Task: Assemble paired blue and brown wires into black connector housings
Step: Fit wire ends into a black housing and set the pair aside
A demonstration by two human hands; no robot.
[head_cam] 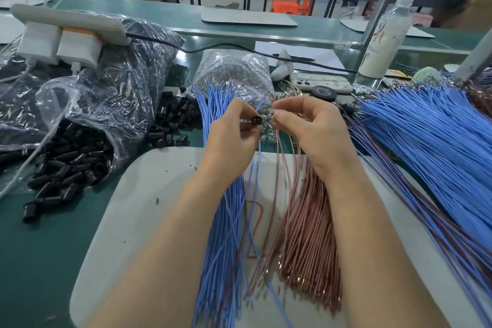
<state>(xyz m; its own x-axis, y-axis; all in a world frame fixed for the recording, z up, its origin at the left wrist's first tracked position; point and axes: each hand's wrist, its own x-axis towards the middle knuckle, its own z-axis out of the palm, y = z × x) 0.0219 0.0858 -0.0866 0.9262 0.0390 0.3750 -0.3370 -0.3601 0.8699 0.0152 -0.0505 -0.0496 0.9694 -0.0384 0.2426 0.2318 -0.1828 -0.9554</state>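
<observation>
Grips a black connector housing [252, 123] in the left hand [234, 130], thumb and fingers curled round it, socket face turned toward the camera, above the far edge of a pale board [138, 194]. Pinches the tip of a brown wire [278, 141] in the right hand [306, 122], just right of the housing; cannot tell whether wire and housing touch. Works over two loose bundles on the board: blue wires [226, 208] under the left forearm, brown wires [306, 221] under the right. Has more loose housings [72, 162] spilling from a clear bag at the left on the green table [40, 247], and a large fan of wires [426, 141] at the right. Shows a phone [319, 84] and a tape roll [323, 93] beyond the hands.
</observation>
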